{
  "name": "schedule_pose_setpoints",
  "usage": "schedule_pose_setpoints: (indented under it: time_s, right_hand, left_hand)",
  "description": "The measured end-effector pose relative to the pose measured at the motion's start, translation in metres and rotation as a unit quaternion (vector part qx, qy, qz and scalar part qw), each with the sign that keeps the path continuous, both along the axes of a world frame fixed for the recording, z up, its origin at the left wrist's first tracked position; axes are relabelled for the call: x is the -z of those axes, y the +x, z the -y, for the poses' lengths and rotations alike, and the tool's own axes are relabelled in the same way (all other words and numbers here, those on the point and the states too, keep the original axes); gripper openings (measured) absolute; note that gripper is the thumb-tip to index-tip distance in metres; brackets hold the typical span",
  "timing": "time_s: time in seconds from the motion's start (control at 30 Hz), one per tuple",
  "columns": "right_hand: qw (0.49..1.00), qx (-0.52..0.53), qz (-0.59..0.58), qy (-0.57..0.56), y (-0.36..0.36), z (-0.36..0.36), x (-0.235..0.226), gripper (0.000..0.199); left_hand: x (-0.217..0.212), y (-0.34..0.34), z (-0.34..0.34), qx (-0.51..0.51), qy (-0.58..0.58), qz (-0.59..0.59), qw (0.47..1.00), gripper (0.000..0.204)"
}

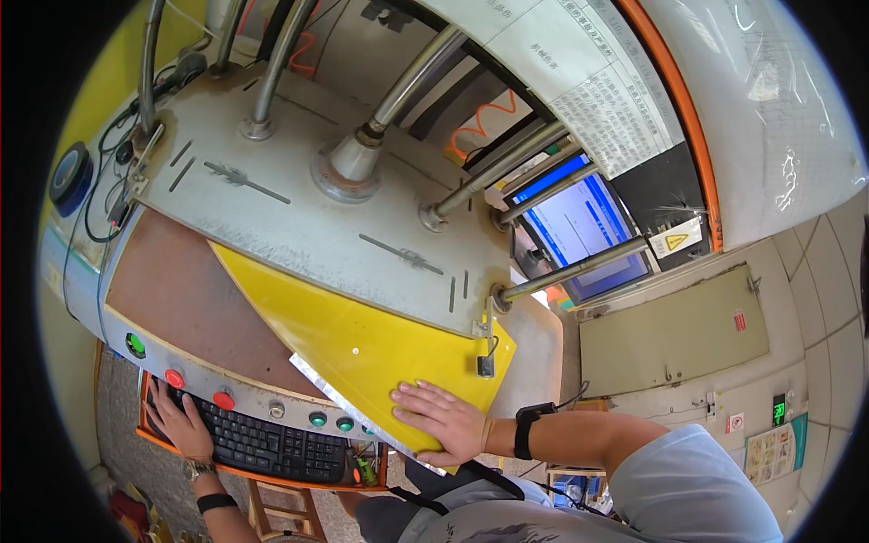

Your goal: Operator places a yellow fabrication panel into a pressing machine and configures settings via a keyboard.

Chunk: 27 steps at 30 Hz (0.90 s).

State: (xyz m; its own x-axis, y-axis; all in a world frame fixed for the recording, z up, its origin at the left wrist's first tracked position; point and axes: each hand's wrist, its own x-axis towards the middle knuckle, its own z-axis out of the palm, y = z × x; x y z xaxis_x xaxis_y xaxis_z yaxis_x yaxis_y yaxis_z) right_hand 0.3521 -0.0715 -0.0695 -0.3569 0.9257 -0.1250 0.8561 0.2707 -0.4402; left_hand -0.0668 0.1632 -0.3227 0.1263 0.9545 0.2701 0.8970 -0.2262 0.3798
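Observation:
My right hand (442, 422) lies flat on a yellow sheet (371, 339), fingers stretched out near its front corner. A silvery strip (339, 394) runs along the sheet's slanted front edge. The sheet rests askew on the brown bed of a press (195, 290), and its far part goes under the grey metal plate (299, 199). Lower down, my left hand (184, 425) is at the left end of a black keyboard (272, 443), fingers apart, below a red button (175, 378). Neither hand grips anything.
Steel columns (421, 77) rise from the plate. Red and green buttons line the press's front panel (299, 409). A lit monitor (588, 226) stands behind at the right. A blue tape roll (71, 178) and cables sit at the left. A wooden stool (281, 511) stands below.

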Motion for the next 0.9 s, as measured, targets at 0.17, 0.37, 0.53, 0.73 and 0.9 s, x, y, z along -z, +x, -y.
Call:
schedule_pose_setpoints:
  time_s: [0.17, 0.37, 0.53, 0.73, 0.9]
  right_hand:
    - [0.999, -0.002, 0.009, -0.031, -0.001, -0.001, 0.004, 0.082]
    - [0.999, -0.009, 0.032, 0.007, 0.017, 0.002, -0.001, 0.080]
    - [0.997, -0.010, 0.051, 0.052, 0.004, -0.002, 0.008, 0.075]
    - [0.997, -0.008, 0.057, 0.059, 0.005, 0.002, 0.003, 0.074]
    - [1.000, -0.008, 0.003, 0.021, 0.008, 0.004, 0.012, 0.079]
  left_hand:
    - [-0.017, -0.005, 0.034, 0.009, 0.057, 0.029, 0.998, 0.047]
    - [-0.059, 0.058, 0.142, 0.060, -0.025, 0.172, 0.983, 0.036]
    - [-0.041, 0.062, 0.236, 0.079, -0.115, 0.157, 0.978, 0.041]
    - [-0.047, 0.082, 0.236, 0.090, -0.142, 0.152, 0.974, 0.046]
    - [-0.058, 0.082, 0.193, 0.156, -0.095, 0.083, 0.980, 0.065]
